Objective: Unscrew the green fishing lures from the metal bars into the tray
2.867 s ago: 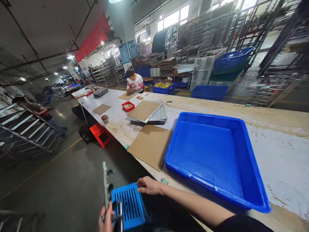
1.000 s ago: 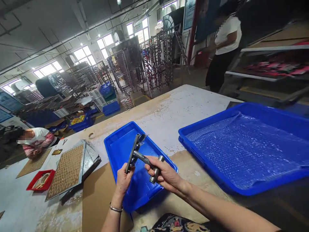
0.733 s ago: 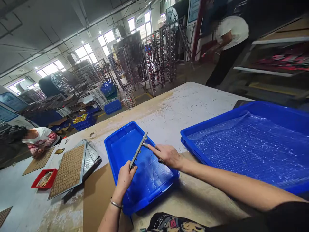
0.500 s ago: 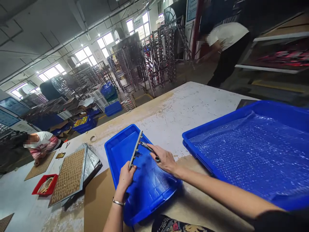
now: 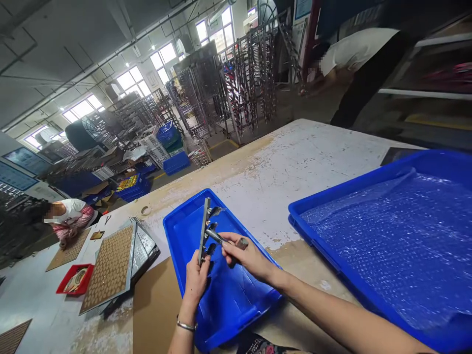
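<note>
My left hand (image 5: 197,276) is closed round the lower end of a narrow metal bar (image 5: 203,228), held tilted above a small blue tray (image 5: 227,322). Several small dark shiny pieces (image 5: 211,249) stick out along the bar's right side. A pair of what look like pliers (image 5: 214,236) is gripped in my right hand (image 5: 243,253), with the metal head touching or very near the middle of the bar. My fingers hide much of the tool's handles.
On the right lies a larger blue tray (image 5: 308,231) lined with bubble wrap (image 5: 383,246). Leftward are brown sheet panels (image 5: 110,263), a red bin (image 5: 75,280) and cardboard (image 5: 153,305). One person (image 5: 72,219) works at the table's far left; another (image 5: 357,56) bends over behind.
The bar has turned more upright, and its dark pieces show more clearly. The tool's head has moved down along the bar, from near its top to its middle.
</note>
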`<state>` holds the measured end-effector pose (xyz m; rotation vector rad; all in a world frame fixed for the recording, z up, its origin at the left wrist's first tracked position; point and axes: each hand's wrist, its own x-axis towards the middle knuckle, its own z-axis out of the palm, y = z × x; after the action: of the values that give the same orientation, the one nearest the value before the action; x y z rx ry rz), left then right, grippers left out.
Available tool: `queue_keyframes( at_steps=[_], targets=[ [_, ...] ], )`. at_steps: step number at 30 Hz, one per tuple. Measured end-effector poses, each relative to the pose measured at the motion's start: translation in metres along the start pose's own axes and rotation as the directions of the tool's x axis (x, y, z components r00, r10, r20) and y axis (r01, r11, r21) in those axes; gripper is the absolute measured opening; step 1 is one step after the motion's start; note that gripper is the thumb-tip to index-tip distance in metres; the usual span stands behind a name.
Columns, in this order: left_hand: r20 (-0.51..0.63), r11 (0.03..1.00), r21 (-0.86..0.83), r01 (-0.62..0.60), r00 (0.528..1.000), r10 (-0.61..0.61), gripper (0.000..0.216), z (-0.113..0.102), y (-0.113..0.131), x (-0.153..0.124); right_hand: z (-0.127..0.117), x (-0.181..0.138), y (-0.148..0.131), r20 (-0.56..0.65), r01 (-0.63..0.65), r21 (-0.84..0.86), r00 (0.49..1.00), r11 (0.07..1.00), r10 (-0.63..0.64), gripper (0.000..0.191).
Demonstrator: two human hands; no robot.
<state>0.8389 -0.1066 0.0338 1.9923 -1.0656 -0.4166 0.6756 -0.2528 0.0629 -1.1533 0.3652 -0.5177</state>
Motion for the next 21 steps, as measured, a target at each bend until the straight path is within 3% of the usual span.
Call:
queue_keyframes(
  at_steps=[1, 3, 4, 5, 6, 8, 9, 10, 12, 14, 15, 16, 18, 19, 20, 21],
  targets=[
    [0.029, 1.000, 0.015, 0.007, 1.000, -0.007, 0.034, -0.001, -0.001, -0.001, -0.005, -0.002, 0.001, 0.008, 0.121, -0.240, 0.992, 0.963, -0.123, 0.042],
    [0.093, 0.998, 0.049, 0.026, 0.995, -0.030, 0.034, -0.003, -0.003, -0.002, -0.016, -0.005, 0.002, 0.064, 0.269, -0.564, 0.957, 0.781, -0.283, 0.043],
    [0.121, 0.997, 0.067, 0.035, 0.992, -0.043, 0.034, -0.004, -0.004, -0.002, -0.021, -0.007, 0.001, 0.077, 0.289, -0.619, 0.948, 0.730, -0.310, 0.042],
    [0.141, 0.996, 0.083, 0.042, 0.989, -0.054, 0.034, -0.005, -0.004, -0.002, -0.026, -0.008, -0.001, 0.064, 0.272, -0.603, 0.953, 0.750, -0.295, 0.041],
    [0.153, 0.994, 0.094, 0.048, 0.986, -0.062, 0.033, -0.005, -0.004, -0.002, -0.029, -0.008, -0.004, 0.023, 0.216, -0.518, 0.971, 0.827, -0.239, 0.039],
    [0.149, 0.995, 0.092, 0.047, 0.987, -0.060, 0.033, -0.006, -0.003, -0.002, -0.031, -0.009, -0.012, -0.068, 0.008, -0.152, 0.998, 0.988, -0.018, 0.032],
    [0.135, 0.996, 0.082, 0.037, 0.990, -0.048, 0.033, -0.005, -0.001, -0.002, -0.031, -0.009, -0.017, -0.076, -0.119, 0.084, 0.989, 0.989, 0.126, 0.028],
    [0.118, 0.997, 0.069, 0.022, 0.993, -0.030, 0.034, -0.005, 0.000, -0.003, -0.031, -0.009, -0.022, -0.043, -0.234, 0.307, 0.965, 0.922, 0.259, 0.024],
    [0.096, 0.999, 0.044, -0.017, 0.995, 0.012, 0.034, -0.002, 0.003, -0.005, -0.029, -0.009, -0.031, 0.106, -0.390, 0.617, 0.902, 0.684, 0.419, 0.020],
    [0.096, 0.999, 0.031, -0.041, 0.995, 0.038, 0.033, 0.000, 0.005, -0.008, -0.026, -0.011, -0.036, 0.248, -0.461, 0.737, 0.865, 0.495, 0.436, 0.015],
    [0.097, 0.999, 0.027, -0.045, 0.994, 0.042, 0.032, 0.002, 0.005, -0.010, -0.025, -0.013, -0.036, 0.281, -0.470, 0.745, 0.864, 0.472, 0.417, 0.015],
    [0.096, 0.999, 0.026, -0.047, 0.994, 0.044, 0.031, 0.003, 0.005, -0.012, -0.023, -0.015, -0.034, 0.266, -0.449, 0.732, 0.881, 0.513, 0.391, 0.017],
    [0.097, 0.998, 0.034, -0.045, 0.994, 0.042, 0.029, 0.004, 0.006, -0.016, -0.022, -0.021, -0.028, 0.133, -0.318, 0.577, 0.945, 0.752, 0.298, 0.024],
    [0.101, 0.998, 0.043, -0.044, 0.994, 0.040, 0.029, 0.003, 0.007, -0.018, -0.022, -0.024, -0.024, 0.045, -0.204, 0.381, 0.978, 0.902, 0.203, 0.029],
    [0.114, 0.997, 0.057, -0.043, 0.993, 0.037, 0.028, 0.003, 0.008, -0.019, -0.025, -0.026, -0.019, -0.021, -0.071, 0.118, 0.997, 0.990, 0.074, 0.033],
    [0.129, 0.996, 0.075, -0.040, 0.991, 0.030, 0.027, 0.002, 0.010, -0.020, -0.029, -0.028, -0.015, -0.047, 0.047, -0.142, 0.997, 0.989, -0.054, 0.037]
  ],
)
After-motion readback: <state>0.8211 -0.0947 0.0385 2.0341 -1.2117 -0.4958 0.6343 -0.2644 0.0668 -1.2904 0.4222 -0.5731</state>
